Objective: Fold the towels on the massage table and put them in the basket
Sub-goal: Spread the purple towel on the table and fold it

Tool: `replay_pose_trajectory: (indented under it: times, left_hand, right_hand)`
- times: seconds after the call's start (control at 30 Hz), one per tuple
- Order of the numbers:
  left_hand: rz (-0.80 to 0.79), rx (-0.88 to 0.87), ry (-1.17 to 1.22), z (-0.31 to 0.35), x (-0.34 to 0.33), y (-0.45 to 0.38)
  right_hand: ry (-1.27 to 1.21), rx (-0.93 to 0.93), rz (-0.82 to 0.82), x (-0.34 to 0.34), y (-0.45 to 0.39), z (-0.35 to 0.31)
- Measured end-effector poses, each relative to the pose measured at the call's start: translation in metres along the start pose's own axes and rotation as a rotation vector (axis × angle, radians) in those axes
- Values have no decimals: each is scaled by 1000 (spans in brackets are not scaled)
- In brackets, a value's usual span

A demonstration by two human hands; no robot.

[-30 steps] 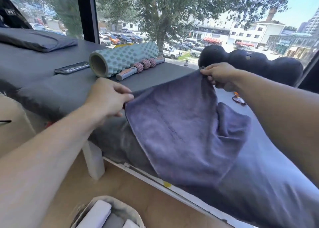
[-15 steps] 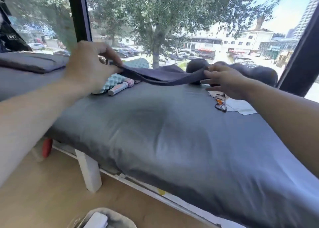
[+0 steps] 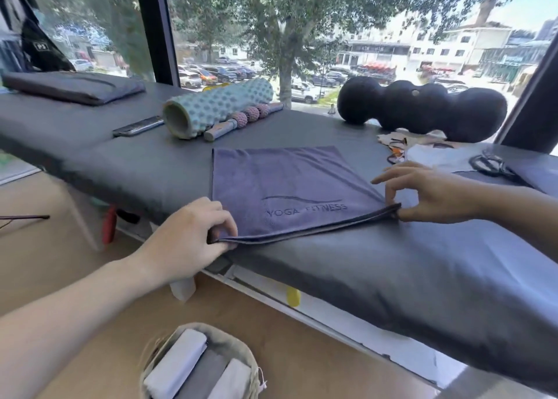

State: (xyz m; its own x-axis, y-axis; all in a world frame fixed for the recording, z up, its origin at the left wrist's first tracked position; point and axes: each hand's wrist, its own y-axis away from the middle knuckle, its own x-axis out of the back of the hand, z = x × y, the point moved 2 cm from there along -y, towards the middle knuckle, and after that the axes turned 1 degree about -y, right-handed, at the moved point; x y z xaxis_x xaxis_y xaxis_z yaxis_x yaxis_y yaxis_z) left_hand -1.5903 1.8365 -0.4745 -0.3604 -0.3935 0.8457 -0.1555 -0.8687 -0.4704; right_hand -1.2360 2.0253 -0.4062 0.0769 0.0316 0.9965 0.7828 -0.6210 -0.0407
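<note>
Head view: purple towel (image 3: 280,187) lies folded double and flat on the grey massage table (image 3: 407,266), near edge doubled and slightly lifted. Left hand (image 3: 187,241) pinches the near-left corner at the table's front edge; right hand (image 3: 422,193) pinches the near-right corner with thumb and curled finger, other fingers spread. Bare table padding right of and below the right hand. Towel stitching reads "YOGA FITNESS" between the hands. Beyond the left hand: teal foam roller (image 3: 217,107), massage stick (image 3: 241,121), remote (image 3: 137,126). Beyond the right hand: black peanut roller (image 3: 422,109), scissors (image 3: 490,164). Basket (image 3: 241,350) with folded towels on the wood floor below the left forearm. Window behind, parked cars.
</note>
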Motion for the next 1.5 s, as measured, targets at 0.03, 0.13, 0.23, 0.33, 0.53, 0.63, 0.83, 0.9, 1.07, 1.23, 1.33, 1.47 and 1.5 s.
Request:
replay_pose_trajectory:
  times: [0.03, 0.13, 0.23, 0.33, 0.53, 0.63, 0.83, 0.9, 1.07, 1.23, 1.33, 1.47, 1.5]
  left_hand:
    - [-8, -33, -19, -2, -2, 4]
    - [-46, -58, 57, -8, -6, 15]
    - [-34, -14, 205, -2, -2, 21]
    - [-34, 62, 355, 16, 12, 29]
    - [102, 232, 615, 32, 26, 17]
    - [179, 393, 613, 17, 20, -11]
    - [230, 623, 308, -22, 1, -60]
    - [194, 670, 272, -30, -2, -68]
    - [129, 741, 274, -37, -6, -72]
    - [113, 788, 238, -41, -6, -73]
    - [91, 832, 235, -43, -8, -74]
    - [35, 849, 163, -41, -5, -77]
    - [18, 846, 132, -42, -4, -79]
  right_hand:
    - [6, 29, -8, -1, 6, -7]
    - [-74, 4, -72, -9, 24, -23]
    - [-174, 0, -44, -13, 40, -26]
    - [-265, -14, -73, 1, 56, -26]
    - [-566, -101, -165, 31, 54, -23]
    - [-878, -224, 135, 24, 25, -16]
    - [-870, -560, 451, -14, -49, -2]
    - [-694, -575, 446, -23, -58, -8]
    - [-474, -587, 440, -39, -66, -3]
    - [-450, -616, 424, -38, -77, 3]
    - [-405, -631, 390, -44, -84, 8]
    - [-246, -611, 314, -46, -90, 3]
    - [-207, -605, 297, -46, -90, 2]
